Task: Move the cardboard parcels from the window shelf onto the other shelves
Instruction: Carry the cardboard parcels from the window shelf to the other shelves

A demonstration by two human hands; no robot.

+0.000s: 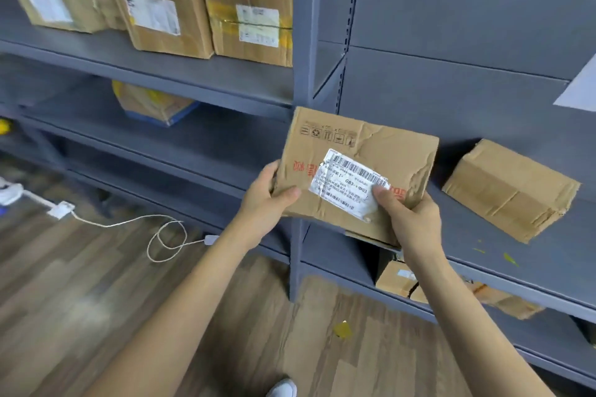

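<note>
A flat, crumpled cardboard parcel [358, 151] with a white barcode label and red print is held in the air in front of the grey shelf upright. My left hand [266, 195] grips its left edge, thumb on top. My right hand [408, 213] grips its lower right corner, thumb on the label. Just to the right, another brown taped parcel [509, 190] lies on the right unit's shelf [483, 235].
Several labelled parcels [167, 16] stand on the upper left shelf [180, 71]; one yellow-taped box [151, 103] sits on the shelf below. More boxes [400, 279] lie on the low right shelf. A white cable [161, 235] and power strip lie on the wood floor.
</note>
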